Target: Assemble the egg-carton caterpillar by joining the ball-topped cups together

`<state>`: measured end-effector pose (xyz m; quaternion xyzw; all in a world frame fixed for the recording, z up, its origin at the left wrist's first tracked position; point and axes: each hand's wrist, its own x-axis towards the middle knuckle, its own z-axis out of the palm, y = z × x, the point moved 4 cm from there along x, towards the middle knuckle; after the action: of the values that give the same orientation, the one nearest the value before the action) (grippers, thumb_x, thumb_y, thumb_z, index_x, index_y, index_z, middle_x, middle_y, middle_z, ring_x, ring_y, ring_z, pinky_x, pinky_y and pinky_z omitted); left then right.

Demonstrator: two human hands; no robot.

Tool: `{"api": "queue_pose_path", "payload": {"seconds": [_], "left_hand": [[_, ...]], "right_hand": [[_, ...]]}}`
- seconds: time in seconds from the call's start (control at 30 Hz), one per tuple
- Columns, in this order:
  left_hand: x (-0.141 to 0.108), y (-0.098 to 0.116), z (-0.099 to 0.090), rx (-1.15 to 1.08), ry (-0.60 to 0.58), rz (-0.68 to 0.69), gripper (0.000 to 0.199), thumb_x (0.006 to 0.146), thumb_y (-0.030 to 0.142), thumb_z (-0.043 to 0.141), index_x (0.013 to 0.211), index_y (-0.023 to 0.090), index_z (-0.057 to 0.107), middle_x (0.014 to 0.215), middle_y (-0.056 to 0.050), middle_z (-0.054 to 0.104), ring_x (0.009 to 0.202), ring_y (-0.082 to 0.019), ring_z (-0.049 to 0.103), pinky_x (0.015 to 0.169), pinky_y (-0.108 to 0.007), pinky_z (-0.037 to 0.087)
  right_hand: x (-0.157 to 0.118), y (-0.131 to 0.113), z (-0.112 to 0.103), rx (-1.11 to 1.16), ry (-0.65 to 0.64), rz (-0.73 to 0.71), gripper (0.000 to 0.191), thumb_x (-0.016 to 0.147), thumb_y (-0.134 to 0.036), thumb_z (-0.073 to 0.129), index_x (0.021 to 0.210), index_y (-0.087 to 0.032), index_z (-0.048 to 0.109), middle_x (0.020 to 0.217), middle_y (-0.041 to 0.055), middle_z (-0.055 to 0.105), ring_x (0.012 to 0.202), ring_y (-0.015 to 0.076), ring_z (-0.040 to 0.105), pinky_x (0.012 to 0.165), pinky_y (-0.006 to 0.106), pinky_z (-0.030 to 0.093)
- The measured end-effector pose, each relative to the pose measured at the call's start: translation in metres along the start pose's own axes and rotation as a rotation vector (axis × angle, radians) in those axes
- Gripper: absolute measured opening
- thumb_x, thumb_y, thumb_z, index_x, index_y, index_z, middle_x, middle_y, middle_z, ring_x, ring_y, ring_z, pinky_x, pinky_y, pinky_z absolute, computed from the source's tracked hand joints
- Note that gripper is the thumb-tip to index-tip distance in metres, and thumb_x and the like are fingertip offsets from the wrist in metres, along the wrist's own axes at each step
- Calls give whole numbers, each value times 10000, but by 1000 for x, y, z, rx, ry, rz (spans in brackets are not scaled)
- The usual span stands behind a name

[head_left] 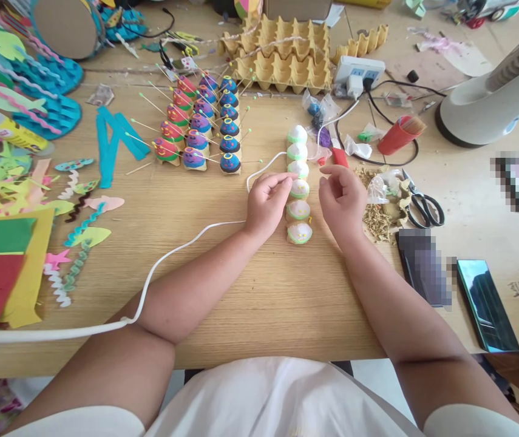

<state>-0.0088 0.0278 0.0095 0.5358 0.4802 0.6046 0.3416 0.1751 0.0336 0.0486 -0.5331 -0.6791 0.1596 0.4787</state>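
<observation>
A row of several white egg-carton bumps (298, 210) with green rims runs away from me on the table. My left hand (269, 203) is at the row's left side, fingers curled, thumb and forefinger tips close together by a middle bump; what they hold, if anything, is too small to tell. On the right of the row, my right hand (342, 200) hovers with its fingers bent and forefinger and thumb curled; nothing clear shows between them. Yellow bits lie near the nearest bump.
Painted bumps with pins (195, 159) stand behind on the left. Egg trays (281, 70), a power strip (360, 67) and a red cup (396, 138) are farther back. Scissors (425, 209) and phones (487, 306) lie right. A white cable (168, 247) crosses the left side.
</observation>
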Motion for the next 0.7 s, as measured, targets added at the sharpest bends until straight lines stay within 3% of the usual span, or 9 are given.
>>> {"api": "queue_pose_path", "payload": {"seconds": [0.07,0.17,0.33,0.5,0.7], "left_hand": [[1,1,0,-1,-1,8,227,1072,407,691,1062,275,875,1096,-46,863,1091,-215,779,1023,-368,603],[1,1,-1,-10,9,23,221,1071,393,693,1052,271,876,1073,-44,862,1070,-211,780,1020,-371,602],[2,-1,0,22,18,20,214,1076,373,688,1046,275,875,1061,-36,866,1083,-206,781,1017,-361,605],[2,-3,3,-5,34,5,211,1058,350,688,1037,260,878,1054,-35,870,1072,-199,781,992,-337,603],[2,-5,2,-49,51,19,218,1036,376,705,1041,247,881,1053,-39,866,1056,-197,780,1003,-324,591]], "right_hand": [[7,-5,-7,-48,-20,-24,167,996,-258,652,1111,-267,774,877,34,651,785,198,586,797,400,538],[12,-5,-17,-158,-206,-26,124,953,-259,739,1051,-268,815,995,62,687,815,204,597,858,435,559],[-9,5,-28,-407,-461,16,169,819,-157,865,941,-275,872,1051,95,673,1077,323,658,1052,580,531],[-36,5,-25,-482,-501,142,201,852,-207,826,1022,-275,908,1168,140,693,1181,387,638,1093,634,526],[-36,-7,-19,-516,-545,196,314,894,-247,730,1158,-269,899,1271,163,687,1284,432,609,1141,643,508]]}}
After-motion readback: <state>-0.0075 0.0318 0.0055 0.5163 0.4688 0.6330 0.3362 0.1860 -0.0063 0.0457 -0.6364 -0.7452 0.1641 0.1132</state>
